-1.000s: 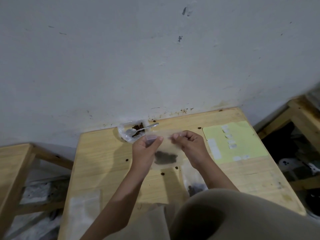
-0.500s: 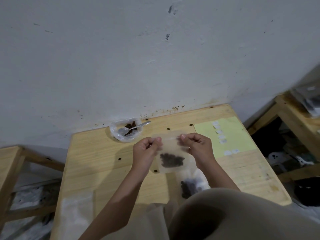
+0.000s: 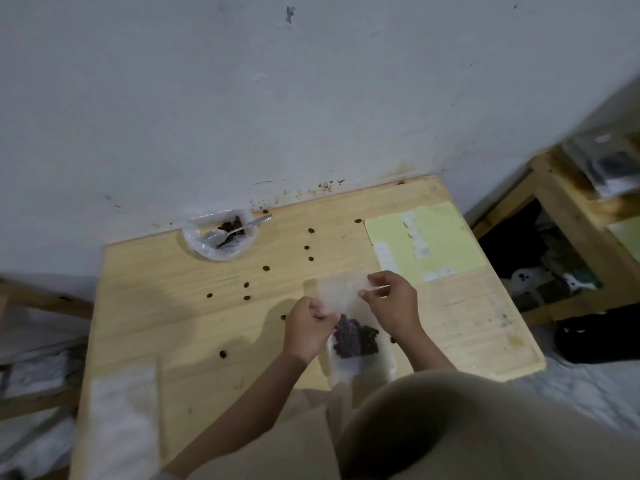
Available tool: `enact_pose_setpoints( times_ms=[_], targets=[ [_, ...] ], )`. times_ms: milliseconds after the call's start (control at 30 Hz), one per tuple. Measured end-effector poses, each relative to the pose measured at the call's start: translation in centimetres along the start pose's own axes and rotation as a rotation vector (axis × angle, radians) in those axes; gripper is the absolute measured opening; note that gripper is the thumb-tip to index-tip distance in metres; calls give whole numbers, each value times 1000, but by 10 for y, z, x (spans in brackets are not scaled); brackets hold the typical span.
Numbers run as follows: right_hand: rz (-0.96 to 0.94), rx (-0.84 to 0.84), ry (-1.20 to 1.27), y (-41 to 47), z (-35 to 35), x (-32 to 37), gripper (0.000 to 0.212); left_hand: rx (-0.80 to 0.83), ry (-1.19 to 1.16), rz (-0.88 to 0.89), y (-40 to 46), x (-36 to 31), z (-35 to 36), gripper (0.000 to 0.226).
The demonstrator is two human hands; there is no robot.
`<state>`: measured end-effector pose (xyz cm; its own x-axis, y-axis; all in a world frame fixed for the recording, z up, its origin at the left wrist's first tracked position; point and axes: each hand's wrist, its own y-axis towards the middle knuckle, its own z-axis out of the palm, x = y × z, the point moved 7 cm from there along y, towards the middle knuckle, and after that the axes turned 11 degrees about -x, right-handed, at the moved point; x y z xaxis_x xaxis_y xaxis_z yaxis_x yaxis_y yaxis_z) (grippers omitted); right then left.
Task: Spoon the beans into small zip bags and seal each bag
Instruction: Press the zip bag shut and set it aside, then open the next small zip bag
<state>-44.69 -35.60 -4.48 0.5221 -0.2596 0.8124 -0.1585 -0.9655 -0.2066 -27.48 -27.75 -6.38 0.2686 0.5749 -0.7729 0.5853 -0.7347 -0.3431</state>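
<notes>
Pinching the top edge of a small clear plastic zip bag (image 3: 341,299) between them, the left hand (image 3: 308,329) and right hand (image 3: 393,303) hold it above the pale wooden table (image 3: 173,323); dark brown beans (image 3: 355,337) fill its bottom, and a metal spoon (image 3: 235,231) rests in a clear plastic bowl (image 3: 197,237) at 11 o'clock.

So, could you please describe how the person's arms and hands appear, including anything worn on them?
Both hands, the left hand and the right hand, are bare: no gloves, and no rings or watch that I can make out. The forearms are uncovered too. A pale sleeve edge shows only at the bottom of the left arm.
</notes>
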Motion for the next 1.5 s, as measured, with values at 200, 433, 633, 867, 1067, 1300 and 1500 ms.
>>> enact_pose_setpoints(
  times_ms=[200, 433, 633, 867, 1067, 1300, 1500],
  targets=[
    [-147, 50, -269, 2, 10, -4, 39, -37, 114, 40, -1, 10, 4, 38],
    [-316, -68, -189, -22, 34, 45, 26, -167, 78, 110, -1, 26, -48, 39],
    [-296, 115, -89, -96, 124, 88, 19, -379, 150, 204, -2, 83, -166, 36],
    [-115, 415, -88, -194, 243, 99, 14, -556, 284, -18, -10, 177, -282, 41],
    [-144, 490, -251, -235, 290, 108, 8, -428, 299, -120, -7, 217, -309, 59],
    [-134, 446, -326, -240, 302, 104, 30, -399, 308, -28, 2, 212, -309, 48],
    [-93, 310, -189, -234, 297, 104, 38, -469, 225, 36, 4, 205, -314, 42]
  ],
)
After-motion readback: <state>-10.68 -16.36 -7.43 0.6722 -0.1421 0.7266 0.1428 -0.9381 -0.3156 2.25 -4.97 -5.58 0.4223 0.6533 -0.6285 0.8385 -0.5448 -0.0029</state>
